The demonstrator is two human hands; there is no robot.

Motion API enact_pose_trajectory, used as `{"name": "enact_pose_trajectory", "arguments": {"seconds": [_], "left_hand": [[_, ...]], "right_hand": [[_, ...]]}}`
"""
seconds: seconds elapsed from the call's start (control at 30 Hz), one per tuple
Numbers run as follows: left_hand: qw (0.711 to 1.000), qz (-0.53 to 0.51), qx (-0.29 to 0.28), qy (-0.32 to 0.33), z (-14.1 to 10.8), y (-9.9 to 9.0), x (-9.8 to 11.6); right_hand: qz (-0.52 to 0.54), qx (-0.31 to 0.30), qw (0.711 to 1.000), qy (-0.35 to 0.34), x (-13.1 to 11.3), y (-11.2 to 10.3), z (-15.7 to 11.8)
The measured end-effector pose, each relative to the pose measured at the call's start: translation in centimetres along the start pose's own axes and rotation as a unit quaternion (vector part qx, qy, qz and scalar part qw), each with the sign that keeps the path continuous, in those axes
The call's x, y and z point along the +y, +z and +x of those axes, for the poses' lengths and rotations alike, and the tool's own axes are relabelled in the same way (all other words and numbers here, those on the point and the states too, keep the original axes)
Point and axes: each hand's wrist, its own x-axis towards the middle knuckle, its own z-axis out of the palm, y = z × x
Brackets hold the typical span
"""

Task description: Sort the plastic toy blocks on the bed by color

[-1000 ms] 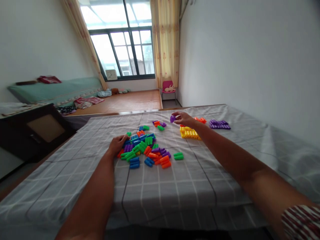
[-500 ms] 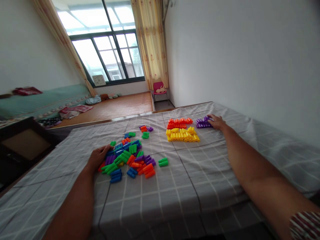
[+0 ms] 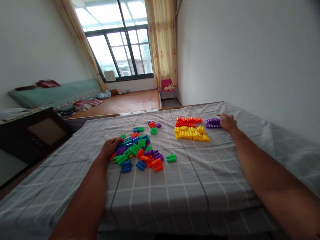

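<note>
My left hand (image 3: 112, 147) rests at the left edge of a mixed pile of plastic tube-shaped building blocks, its fingers stretched over the rim of the pile. Blue blocks (image 3: 125, 166), green blocks (image 3: 120, 159), orange blocks (image 3: 157, 165) and purple blocks (image 3: 121, 151) lie jumbled there. Far right, my right hand (image 3: 228, 122) is beside a neat group of purple blocks (image 3: 213, 123), index finger extended and nothing visible in its grasp. Left of that group stand sorted orange-red blocks (image 3: 188, 121), with yellow blocks (image 3: 191, 134) in front.
A grey checked cloth (image 3: 182, 186) covers the table. One green block (image 3: 171, 158) lies apart, right of the pile. Beyond are a low wooden bed (image 3: 135, 100), a pink chair (image 3: 167, 85) and a window. A white wall runs along the right.
My right hand has let go of a purple block, which now lies with the purple group. My left hand stays at the pile. The view has turned slightly left.
</note>
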Motion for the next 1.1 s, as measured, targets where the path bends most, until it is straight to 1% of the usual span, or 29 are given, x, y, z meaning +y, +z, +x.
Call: {"name": "enact_pose_trajectory", "arguments": {"seconds": [0.07,0.13,0.17,0.23,0.3,0.33,0.37,0.43,0.5,0.57,0.67,0.73,0.8,0.87,0.93,1.0,1.07,1.1], "left_hand": [[1.000,-0.008,0.001,0.008,0.0,0.2,0.0],[1.000,-0.018,0.003,0.013,0.1,0.3,-0.1],[1.000,-0.021,0.003,0.014,0.2,0.4,-0.2],[1.000,-0.023,0.002,0.016,0.2,0.5,-0.3],[1.000,-0.022,0.001,0.018,0.3,0.7,-0.4],[1.000,-0.022,0.000,0.020,0.3,0.7,-0.6],[0.999,-0.023,0.000,0.024,0.4,0.8,-0.7],[0.999,-0.022,-0.001,0.035,0.4,0.9,-1.0],[0.999,-0.021,-0.002,0.041,0.4,0.9,-1.2],[0.999,-0.023,-0.004,0.042,0.4,1.0,-1.2],[0.999,-0.025,-0.007,0.042,0.3,0.9,-1.1],[0.999,-0.026,-0.009,0.044,0.2,0.9,-1.0],[0.999,-0.024,-0.009,0.041,0.2,0.7,-0.9],[0.999,-0.020,-0.009,0.040,0.2,0.6,-0.9],[0.999,-0.014,-0.011,0.039,0.2,0.4,-0.9],[0.999,-0.010,-0.014,0.035,0.2,0.3,-0.8],[0.999,-0.002,-0.015,0.030,0.2,0.1,-0.5],[0.999,0.002,-0.014,0.030,0.2,0.0,-0.4]], "right_hand": [[0.013,0.028,0.999,-0.029,-2.9,-0.8,-0.2],[0.045,0.020,0.994,-0.101,-7.2,-1.3,-0.8],[0.066,0.004,0.987,-0.148,-9.7,-1.3,-1.1],[0.100,-0.053,0.963,-0.244,-15.0,-0.9,-2.0],[0.112,-0.115,0.933,-0.323,-20.1,0.2,-2.9],[0.110,-0.139,0.920,-0.349,-22.4,0.9,-3.2],[0.103,-0.157,0.912,-0.365,-24.4,1.7,-3.4],[0.081,-0.183,0.908,-0.369,-27.7,3.5,-3.5],[0.053,-0.204,0.916,-0.342,-30.1,5.3,-3.4],[0.026,-0.226,0.928,-0.295,-31.9,6.8,-3.2],[-0.009,-0.243,0.941,-0.236,-33.3,8.4,-3.0],[-0.019,-0.240,0.946,-0.216,-33.6,8.9,-2.9],[0.007,-0.235,0.951,-0.200,-33.4,8.7,-2.8],[0.073,-0.223,0.953,-0.194,-32.5,8.0,-2.5],[0.133,-0.201,0.951,-0.192,-31.1,6.7,-2.1],[0.160,-0.179,0.953,-0.187,-28.8,4.9,-1.6],[0.166,-0.162,0.957,-0.172,-25.5,2.9,-0.9],[0.172,-0.152,0.960,-0.163,-23.5,1.9,-0.4]]}}
